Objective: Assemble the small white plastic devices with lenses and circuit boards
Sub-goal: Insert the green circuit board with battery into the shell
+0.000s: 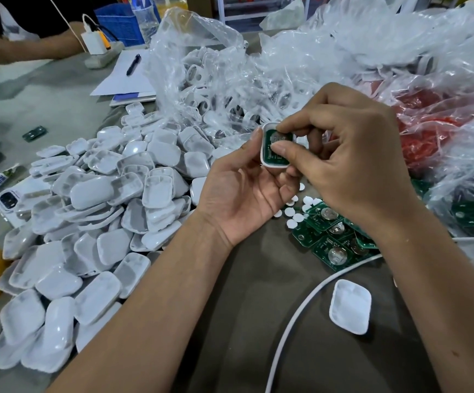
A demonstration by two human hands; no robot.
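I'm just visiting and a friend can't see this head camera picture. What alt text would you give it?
Two hands hold a small white plastic shell above a table: the left hand cradles it while the right hand presses a green circuit board into it. A heap of empty white shells lies to the left, loose circuit boards to the right, and clear plastic bags behind.

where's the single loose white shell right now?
In the head view, the lone white shell lies low and right of centre on the dark table, just right of the white cable, below the circuit boards.
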